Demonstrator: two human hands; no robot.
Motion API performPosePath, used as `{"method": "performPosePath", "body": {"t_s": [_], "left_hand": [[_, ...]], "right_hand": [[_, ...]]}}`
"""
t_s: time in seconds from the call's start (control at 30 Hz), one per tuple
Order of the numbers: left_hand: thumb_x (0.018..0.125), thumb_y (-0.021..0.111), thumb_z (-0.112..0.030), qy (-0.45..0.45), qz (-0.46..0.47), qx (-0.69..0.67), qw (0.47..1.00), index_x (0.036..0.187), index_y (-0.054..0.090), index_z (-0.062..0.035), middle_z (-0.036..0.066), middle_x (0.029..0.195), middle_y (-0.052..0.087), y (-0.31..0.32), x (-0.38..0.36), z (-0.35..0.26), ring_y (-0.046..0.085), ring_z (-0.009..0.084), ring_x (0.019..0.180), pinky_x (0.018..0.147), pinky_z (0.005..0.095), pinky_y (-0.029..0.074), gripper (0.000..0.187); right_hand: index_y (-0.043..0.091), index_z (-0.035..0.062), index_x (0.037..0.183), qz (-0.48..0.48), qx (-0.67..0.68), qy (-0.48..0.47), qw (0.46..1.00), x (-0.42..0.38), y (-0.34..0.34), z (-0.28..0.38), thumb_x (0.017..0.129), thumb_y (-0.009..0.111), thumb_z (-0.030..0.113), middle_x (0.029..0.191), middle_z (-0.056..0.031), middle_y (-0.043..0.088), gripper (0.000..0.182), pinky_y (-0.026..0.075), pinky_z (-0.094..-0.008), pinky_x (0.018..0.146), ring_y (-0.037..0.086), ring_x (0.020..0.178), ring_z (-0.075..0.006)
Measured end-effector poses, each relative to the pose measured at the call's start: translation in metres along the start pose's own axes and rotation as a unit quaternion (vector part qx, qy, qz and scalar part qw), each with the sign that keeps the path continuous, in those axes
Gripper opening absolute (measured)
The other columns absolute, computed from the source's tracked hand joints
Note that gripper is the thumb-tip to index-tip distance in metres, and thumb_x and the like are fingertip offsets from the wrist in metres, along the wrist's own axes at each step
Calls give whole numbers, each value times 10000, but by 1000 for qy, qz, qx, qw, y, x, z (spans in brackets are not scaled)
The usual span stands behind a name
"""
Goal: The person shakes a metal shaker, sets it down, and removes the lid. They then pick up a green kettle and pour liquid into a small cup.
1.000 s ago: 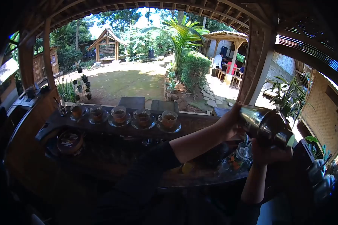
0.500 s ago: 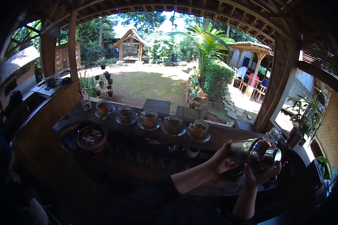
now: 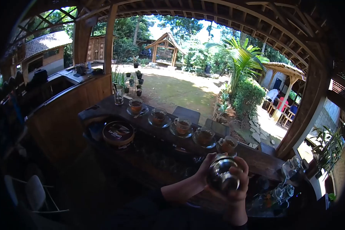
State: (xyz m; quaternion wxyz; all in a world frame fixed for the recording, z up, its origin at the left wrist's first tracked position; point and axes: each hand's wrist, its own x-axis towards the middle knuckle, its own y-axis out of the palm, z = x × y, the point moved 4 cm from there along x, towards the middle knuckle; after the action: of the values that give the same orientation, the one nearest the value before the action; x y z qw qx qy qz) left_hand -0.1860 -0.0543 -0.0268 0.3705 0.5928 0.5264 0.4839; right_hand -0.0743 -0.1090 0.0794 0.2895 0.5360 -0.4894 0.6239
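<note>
A shiny metal shaker [image 3: 223, 174] is held between my two hands above the near side of the dark counter, its rounded end towards me. My left hand [image 3: 203, 172] wraps its left side. Around its right side and end curl the fingers of my right hand [image 3: 239, 180]. Just beyond the shaker stands a glass cup of brown drink [image 3: 227, 144]. More such cups on glass saucers run in a row to the left, among them one cup [image 3: 182, 125] near the middle and another [image 3: 135, 106] at the far end.
A round labelled tub [image 3: 118, 133] sits at the left of the counter [image 3: 157, 132], with a tall glass [image 3: 118, 96] behind it. Glass jars [image 3: 283, 191] stand at the right. A folding chair [image 3: 36, 191] is at lower left. People [image 3: 272, 95] sit outside.
Both hands have moved left with the shaker, which has turned from lying sideways to pointing its end towards me. The view has swung left, so the counter appears further right.
</note>
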Motion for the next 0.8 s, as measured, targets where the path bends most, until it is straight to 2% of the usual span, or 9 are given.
{"method": "performPosePath", "body": {"t_s": [0.07, 0.13, 0.17, 0.33, 0.43, 0.47, 0.6, 0.73, 0.8], "left_hand": [[874, 435, -450, 123, 8, 164, 979, 1149, 533, -83, 128, 1051, 594, 50, -41, -27, 622, 240, 841, 745, 377, 525, 469], [846, 482, -488, 45, 122, 34, 991, 1148, 534, -102, 132, 1062, 577, 37, -36, -42, 612, 249, 827, 738, 392, 522, 493], [849, 471, -483, 50, 66, -7, 997, 1137, 537, -105, 128, 1056, 578, 25, -36, -47, 611, 249, 831, 739, 391, 523, 480], [906, 279, -310, 66, -98, 11, 993, 1124, 548, -69, 117, 1077, 603, -71, -41, -56, 610, 218, 985, 846, 402, 518, 422], [893, 395, -409, -9, 113, -187, 976, 1112, 540, -87, 116, 1052, 592, -28, -64, -65, 604, 254, 959, 840, 425, 508, 416], [866, 463, -463, 89, -19, -39, 995, 1132, 525, -125, 100, 1066, 574, 2, -79, -81, 594, 260, 949, 843, 438, 495, 434], [884, 476, -461, 57, 15, -128, 990, 1190, 497, -159, 98, 1158, 520, -15, -87, -87, 586, 254, 943, 748, 449, 528, 430], [903, 447, -370, 102, -147, -33, 983, 1153, 524, -121, 36, 1079, 579, -91, -95, -74, 588, 168, 958, 821, 318, 499, 361], [895, 455, -394, 17, 231, -364, 902, 1159, 524, -136, 48, 1097, 576, -55, -95, -80, 588, 186, 953, 823, 339, 500, 375]], "right_hand": [[556, 448, 1024, 11, 83, -196, 977, 5, 22, 25, 698, 650, 254, 1063, -43, 524, 390, 330, -635, 946, 481, 1066, -425], [572, 458, 1005, -21, 112, -22, 993, -17, 44, 17, 692, 634, 277, 1077, -21, 529, 367, 303, -654, 946, 485, 1074, -403], [580, 432, 1015, 52, 142, -185, 971, 13, 38, 24, 674, 674, 294, 1121, -53, 531, 379, 325, -625, 945, 479, 1104, -389], [404, 251, 1201, -7, 123, 180, 976, -16, 73, -59, 555, 863, 168, 1200, -159, 506, 797, 410, -552, 887, 471, 1121, -429], [456, 269, 1194, 70, 154, -68, 983, 20, 82, -8, 599, 832, 254, 1214, -145, 503, 704, 394, -555, 914, 447, 1151, -419], [488, 291, 1175, 108, 147, -126, 975, 25, 83, 10, 604, 820, 269, 1219, -129, 505, 661, 388, -565, 918, 440, 1156, -421], [507, 277, 1156, 149, 128, -124, 972, 31, 101, 21, 615, 804, 214, 1219, -124, 505, 621, 412, -555, 905, 467, 1123, -417], [473, 190, 1160, 97, 158, 180, 966, 1, 144, -41, 545, 862, 190, 1214, -170, 505, 727, 447, -520, 886, 487, 1119, -431], [483, 210, 1144, 106, 160, 55, 980, 13, 147, -22, 555, 859, 182, 1217, -155, 509, 699, 466, -509, 870, 487, 1118, -429]]}}
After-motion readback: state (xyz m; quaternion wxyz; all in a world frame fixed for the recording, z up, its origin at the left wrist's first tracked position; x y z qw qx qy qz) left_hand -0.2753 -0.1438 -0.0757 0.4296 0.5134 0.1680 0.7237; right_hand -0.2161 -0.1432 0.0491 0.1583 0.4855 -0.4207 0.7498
